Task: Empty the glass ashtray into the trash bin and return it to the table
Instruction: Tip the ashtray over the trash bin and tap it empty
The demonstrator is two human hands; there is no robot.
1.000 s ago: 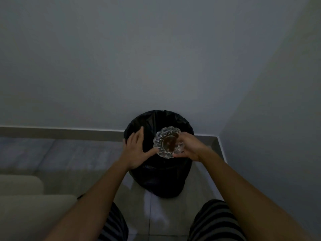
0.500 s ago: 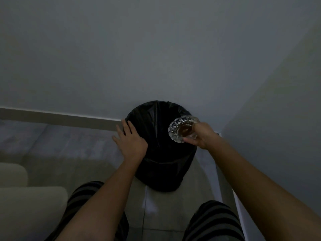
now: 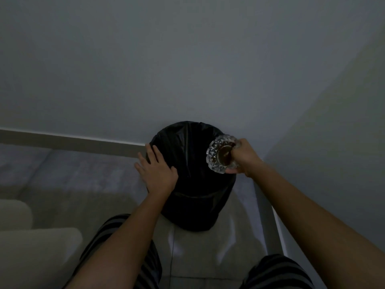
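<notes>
A trash bin (image 3: 193, 203) lined with a black bag stands on the floor against the wall, in the room's corner. My right hand (image 3: 244, 158) holds a cut-glass ashtray (image 3: 220, 156) by its edge over the bin's right rim. The ashtray is tilted on its side with its hollow facing left, and something brown shows inside it. My left hand (image 3: 157, 171) lies flat, fingers spread, on the bin's left rim and the bag. The inside of the bin is too dark to see.
A pale cushioned seat (image 3: 31, 247) fills the lower left. A wall with a skirting board (image 3: 73, 141) runs behind the bin, and a second wall (image 3: 333, 163) closes the right side. My striped-trousered knees (image 3: 129, 243) are just before the bin on the tiled floor.
My right hand carried the ashtray from the bin's middle to its right rim and tipped it onto its side. My left hand left the ashtray and settled on the bin's left rim.
</notes>
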